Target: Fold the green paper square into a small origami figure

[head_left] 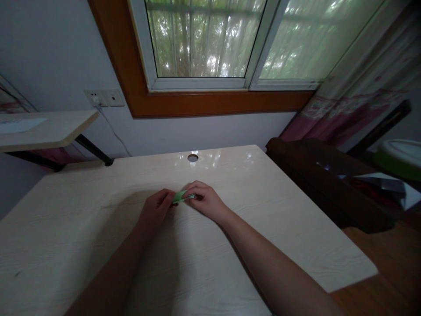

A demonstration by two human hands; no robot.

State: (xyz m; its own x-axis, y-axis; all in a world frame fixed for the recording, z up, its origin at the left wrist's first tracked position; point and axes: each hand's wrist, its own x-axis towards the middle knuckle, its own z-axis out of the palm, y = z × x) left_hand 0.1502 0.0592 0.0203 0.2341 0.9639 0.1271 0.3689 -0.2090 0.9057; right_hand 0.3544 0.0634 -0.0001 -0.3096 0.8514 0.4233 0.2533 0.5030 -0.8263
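Note:
A small piece of folded green paper (179,197) is held between my two hands, over the far middle part of the pale wooden desk (263,228). My left hand (158,206) pinches its left end between thumb and fingers. On the other end, the fingers of my right hand (204,198) are closed, with the forefinger lying across the top. Both hands cover parts of the paper, so its full shape is hidden.
A round cable hole (192,158) lies beyond my hands. On the left a raised shelf (49,131) stands on black legs, with a wall socket (104,98) and white cord behind. A window is ahead; dark wooden furniture (315,175) flanks the desk's right edge.

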